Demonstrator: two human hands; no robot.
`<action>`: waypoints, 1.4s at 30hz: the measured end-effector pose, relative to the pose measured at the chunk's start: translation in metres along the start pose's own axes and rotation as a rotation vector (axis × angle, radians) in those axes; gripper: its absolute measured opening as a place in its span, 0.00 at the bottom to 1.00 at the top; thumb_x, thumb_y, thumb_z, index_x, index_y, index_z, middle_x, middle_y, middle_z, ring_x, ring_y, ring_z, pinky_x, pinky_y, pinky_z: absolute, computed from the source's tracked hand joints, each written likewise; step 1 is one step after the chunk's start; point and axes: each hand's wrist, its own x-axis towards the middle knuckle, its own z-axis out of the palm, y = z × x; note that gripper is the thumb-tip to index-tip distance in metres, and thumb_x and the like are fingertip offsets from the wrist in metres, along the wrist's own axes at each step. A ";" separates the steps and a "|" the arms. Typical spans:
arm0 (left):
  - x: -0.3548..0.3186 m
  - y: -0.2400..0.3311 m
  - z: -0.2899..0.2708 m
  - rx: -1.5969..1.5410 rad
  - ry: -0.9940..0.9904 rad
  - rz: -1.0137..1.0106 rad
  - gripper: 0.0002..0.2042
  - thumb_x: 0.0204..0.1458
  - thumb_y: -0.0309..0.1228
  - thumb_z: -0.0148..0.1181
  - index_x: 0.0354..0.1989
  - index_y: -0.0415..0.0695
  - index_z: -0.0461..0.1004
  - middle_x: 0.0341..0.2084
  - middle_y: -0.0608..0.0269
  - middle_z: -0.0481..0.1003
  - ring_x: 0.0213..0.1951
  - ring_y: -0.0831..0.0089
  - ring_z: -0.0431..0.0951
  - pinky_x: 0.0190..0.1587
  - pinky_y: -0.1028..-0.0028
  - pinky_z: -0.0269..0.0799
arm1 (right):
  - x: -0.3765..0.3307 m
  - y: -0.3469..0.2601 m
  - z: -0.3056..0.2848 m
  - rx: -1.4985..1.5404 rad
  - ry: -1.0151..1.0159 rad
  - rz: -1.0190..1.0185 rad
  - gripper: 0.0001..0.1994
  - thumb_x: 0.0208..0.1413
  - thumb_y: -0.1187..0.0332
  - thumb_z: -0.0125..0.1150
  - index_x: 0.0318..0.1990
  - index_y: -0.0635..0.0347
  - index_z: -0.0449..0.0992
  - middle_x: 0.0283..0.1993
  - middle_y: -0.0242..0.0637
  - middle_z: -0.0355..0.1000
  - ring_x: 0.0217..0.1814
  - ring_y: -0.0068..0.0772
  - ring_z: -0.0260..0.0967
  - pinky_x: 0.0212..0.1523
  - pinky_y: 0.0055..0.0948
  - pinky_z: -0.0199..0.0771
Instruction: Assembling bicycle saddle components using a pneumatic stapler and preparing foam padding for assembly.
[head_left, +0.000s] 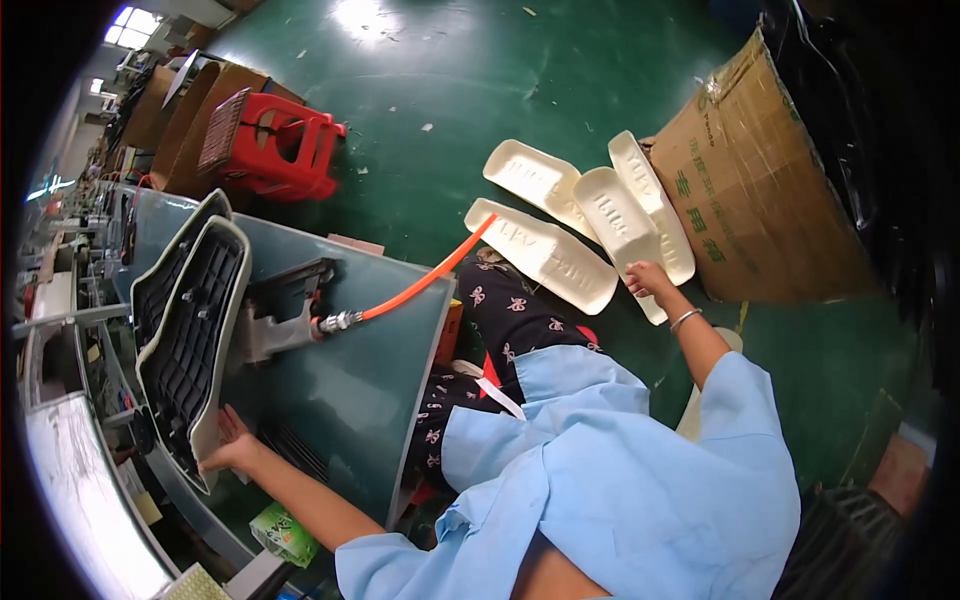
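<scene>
A: Where are the hands?

B: The left hand (228, 450) is on the bench (370, 370), fingers curled round the lower edge of a cream panel (190, 330) with a black ribbed inside. It stands tilted on edge, with a second one close behind it. The right hand (648, 278) is stretched out to the floor (420, 120), closing on the near end of a white moulded shell (618, 222).

B: That shell lies in a loose fan of four beside a cardboard box (760, 190).

A: Has the right hand got a grip?

B: Hard to say. The fingers are bent over the shell's edge, but I can't tell whether they've pinched it or only rest there.

A: What would make the pick clean?

B: I'd judge the shells overlap, so lifting by the near end and peeling it off the neighbours should keep the rest from dragging along. The left hand should keep the panel steady on its edge.

A: Anything in the way?

B: An air tool (280, 310) lies on the bench, and its orange hose (430, 275) runs out toward the shells. A red stool (270, 145) stands well apart.
</scene>
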 end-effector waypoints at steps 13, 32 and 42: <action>-0.267 -0.091 -0.025 1.187 -0.986 0.771 0.22 0.54 0.44 0.52 0.44 0.38 0.56 0.39 0.57 0.57 0.43 0.66 0.59 0.49 0.67 0.56 | 0.127 0.021 0.070 -0.704 0.293 0.039 0.14 0.49 0.64 0.49 0.44 0.42 0.75 0.49 0.38 0.70 0.53 0.45 0.65 0.54 0.39 0.65; -0.238 -0.095 -0.069 1.318 -1.094 0.443 0.33 0.45 0.51 0.60 0.53 0.43 0.58 0.48 0.48 0.59 0.50 0.56 0.58 0.53 0.58 0.54 | 0.224 0.008 0.071 -0.951 0.119 0.446 0.22 0.56 0.64 0.45 0.60 0.45 0.62 0.70 0.26 0.43 0.71 0.28 0.40 0.64 0.43 0.47; -0.255 -0.102 -0.019 1.419 -1.181 0.614 0.25 0.45 0.52 0.58 0.37 0.41 0.63 0.32 0.55 0.63 0.35 0.61 0.61 0.42 0.64 0.56 | 0.225 0.058 0.011 -0.837 0.651 -0.190 0.07 0.49 0.74 0.48 0.30 0.58 0.75 0.36 0.42 0.73 0.43 0.42 0.69 0.47 0.39 0.64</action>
